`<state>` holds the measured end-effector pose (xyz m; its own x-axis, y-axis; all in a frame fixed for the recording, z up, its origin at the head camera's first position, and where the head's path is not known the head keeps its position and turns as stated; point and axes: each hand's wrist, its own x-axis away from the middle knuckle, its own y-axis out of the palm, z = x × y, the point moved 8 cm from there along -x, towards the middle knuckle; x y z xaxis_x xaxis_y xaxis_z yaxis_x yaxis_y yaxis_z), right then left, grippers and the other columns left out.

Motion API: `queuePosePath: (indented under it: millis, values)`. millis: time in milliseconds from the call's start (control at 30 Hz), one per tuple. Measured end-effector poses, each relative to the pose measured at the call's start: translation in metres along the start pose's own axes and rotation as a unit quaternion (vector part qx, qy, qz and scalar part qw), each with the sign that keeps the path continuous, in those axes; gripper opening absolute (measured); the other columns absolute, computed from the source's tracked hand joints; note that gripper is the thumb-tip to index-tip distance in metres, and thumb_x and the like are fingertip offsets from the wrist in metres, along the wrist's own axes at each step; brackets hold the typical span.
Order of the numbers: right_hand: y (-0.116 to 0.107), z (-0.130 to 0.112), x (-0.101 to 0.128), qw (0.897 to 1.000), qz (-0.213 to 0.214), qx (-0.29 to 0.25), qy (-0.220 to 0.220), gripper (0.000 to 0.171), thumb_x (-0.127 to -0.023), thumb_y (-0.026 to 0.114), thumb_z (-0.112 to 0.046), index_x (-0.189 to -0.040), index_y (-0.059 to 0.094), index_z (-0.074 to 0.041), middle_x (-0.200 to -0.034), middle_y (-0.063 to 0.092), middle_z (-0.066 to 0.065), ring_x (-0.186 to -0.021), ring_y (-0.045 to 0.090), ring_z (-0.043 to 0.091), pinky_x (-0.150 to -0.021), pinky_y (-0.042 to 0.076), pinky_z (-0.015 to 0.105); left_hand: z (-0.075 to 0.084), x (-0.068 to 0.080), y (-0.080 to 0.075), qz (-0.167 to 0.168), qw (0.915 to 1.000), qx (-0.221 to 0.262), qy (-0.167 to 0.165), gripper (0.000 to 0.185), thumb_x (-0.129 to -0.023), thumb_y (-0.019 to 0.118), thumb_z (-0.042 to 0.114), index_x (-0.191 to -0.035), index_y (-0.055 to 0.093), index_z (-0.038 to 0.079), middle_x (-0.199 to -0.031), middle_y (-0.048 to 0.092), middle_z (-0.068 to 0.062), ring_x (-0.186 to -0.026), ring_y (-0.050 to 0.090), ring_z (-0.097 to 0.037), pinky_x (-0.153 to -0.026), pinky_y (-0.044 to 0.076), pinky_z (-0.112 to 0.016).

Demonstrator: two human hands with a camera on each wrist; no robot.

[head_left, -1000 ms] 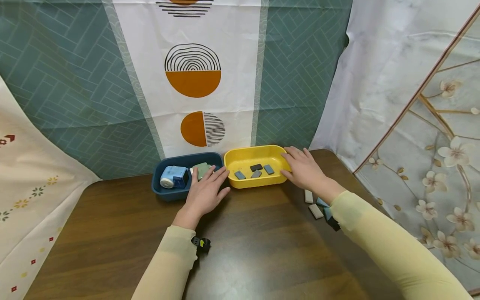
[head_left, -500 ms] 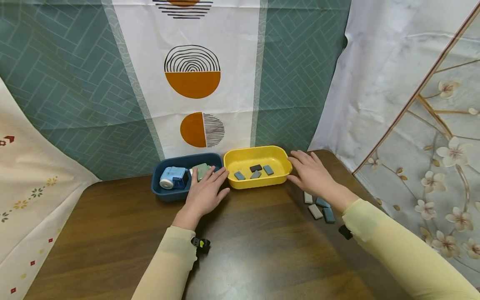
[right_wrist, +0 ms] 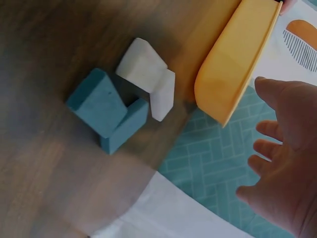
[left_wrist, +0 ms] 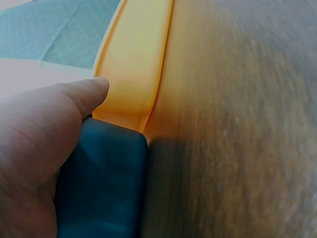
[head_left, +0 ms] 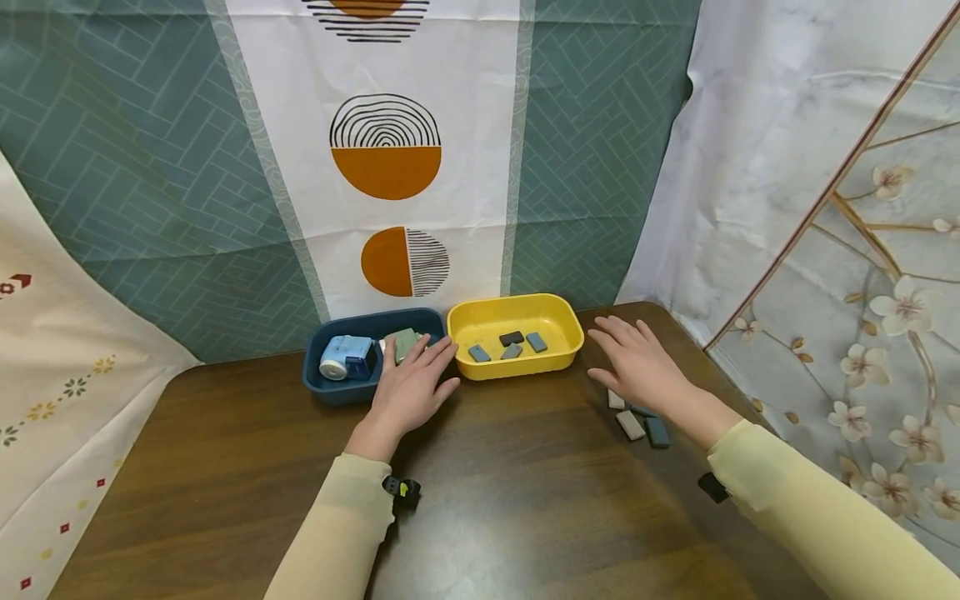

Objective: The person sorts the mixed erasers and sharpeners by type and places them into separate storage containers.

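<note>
My left hand (head_left: 408, 385) lies with spread fingers over the right end of the dark blue bin (head_left: 337, 393), its fingertips at the left rim of the yellow bin (head_left: 517, 364). In the left wrist view the thumb reaches past the blue bin's corner toward the yellow wall. To the right of the yellow bin, my right hand (head_left: 637, 364) hovers with loosely extended fingers and holds nothing. Below it on the table lie two pale blocks (head_left: 631, 425) and two blue-grey blocks (head_left: 657, 432). Several small blue and dark blocks (head_left: 512, 338) lie inside the yellow bin.
The blue bin holds a light blue toy-like item (head_left: 348, 357) with a white round part, and a green item (head_left: 403, 342) partly hidden by my left hand. A patterned curtain (head_left: 480, 167) hangs behind the wooden table (head_left: 480, 500). Floral cloth (head_left: 847, 333) borders the right side.
My right hand has left the yellow bin's right rim and moved to the right and slightly down, uncovering more of the loose blocks. The left hand stays in place.
</note>
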<state>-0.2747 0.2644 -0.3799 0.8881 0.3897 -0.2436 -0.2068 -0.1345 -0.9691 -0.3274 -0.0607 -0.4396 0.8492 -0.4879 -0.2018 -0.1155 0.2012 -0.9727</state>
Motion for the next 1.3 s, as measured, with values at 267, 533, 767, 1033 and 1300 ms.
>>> queuePosePath:
  millis: [267, 533, 767, 1033, 1300]
  values:
    - [0.000, 0.005, 0.014, 1.000, 0.006, 0.005, -0.002, 0.067, -0.104, 0.081, -0.030, -0.155, 0.057, 0.006, -0.164, 0.049, 0.028, -0.155, 0.040, 0.050, -0.126, 0.024, 0.074, 0.000, 0.000, 0.001, -0.002, 1.0000, 0.001, -0.001, 0.065, -0.113, 0.063, 0.047, -0.171, 0.046, 0.022, -0.178, 0.037, 0.002, -0.167, 0.027, -0.031, -0.129, -0.002, -0.075]
    - [0.005, 0.008, 0.025, 1.000, -0.002, 0.004, -0.003, 0.067, -0.103, 0.081, -0.029, -0.154, 0.057, 0.007, -0.164, 0.049, 0.028, -0.154, 0.041, 0.051, -0.125, 0.026, 0.076, -0.001, 0.001, 0.000, 0.002, 1.0000, 0.004, -0.001, 0.065, -0.112, 0.064, 0.046, -0.171, 0.046, 0.022, -0.178, 0.037, 0.002, -0.166, 0.028, -0.031, -0.130, -0.002, -0.074]
    - [0.013, 0.013, 0.032, 1.000, -0.012, 0.008, 0.004, 0.069, -0.101, 0.083, -0.031, -0.153, 0.057, 0.006, -0.164, 0.048, 0.029, -0.154, 0.041, 0.052, -0.124, 0.026, 0.077, -0.001, 0.000, 0.000, 0.001, 1.0000, 0.001, -0.001, 0.066, -0.113, 0.063, 0.048, -0.171, 0.046, 0.022, -0.178, 0.036, 0.003, -0.167, 0.027, -0.031, -0.130, -0.001, -0.075]
    - [0.022, 0.019, 0.040, 0.999, -0.032, 0.010, 0.013, 0.071, -0.101, 0.083, -0.032, -0.154, 0.056, 0.006, -0.164, 0.047, 0.030, -0.154, 0.041, 0.053, -0.123, 0.027, 0.078, 0.001, -0.001, -0.001, 0.002, 1.0000, 0.004, 0.001, 0.066, -0.112, 0.064, 0.047, -0.170, 0.047, 0.022, -0.178, 0.037, 0.003, -0.167, 0.027, -0.030, -0.130, -0.002, -0.074]
    - [0.027, 0.023, 0.042, 0.999, -0.034, 0.010, 0.019, 0.071, -0.100, 0.085, -0.034, -0.152, 0.059, 0.006, -0.161, 0.051, 0.030, -0.150, 0.045, 0.054, -0.121, 0.029, 0.079, 0.000, 0.000, -0.001, 0.007, 1.0000, 0.002, 0.001, 0.065, -0.112, 0.064, 0.047, -0.169, 0.048, 0.021, -0.177, 0.038, 0.003, -0.166, 0.028, -0.031, -0.130, -0.001, -0.075]
